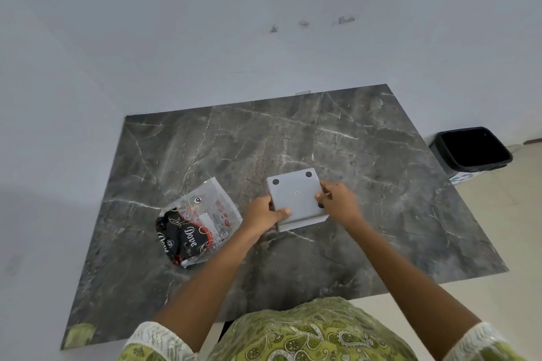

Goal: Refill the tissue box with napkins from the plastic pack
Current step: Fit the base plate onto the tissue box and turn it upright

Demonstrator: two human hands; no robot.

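A square grey tissue box sits upside down near the middle of the dark marble table, its flat base with round black feet facing up. My left hand grips its near left corner, thumb lying on the base. My right hand holds its right edge. To the left lies the plastic pack of napkins, clear and black with red print, flat on the table and apart from both hands. The box's opening is hidden underneath.
A black waste bin stands on the floor past the table's right edge. White walls run along the table's far and left sides. The table's near edge is by my body.
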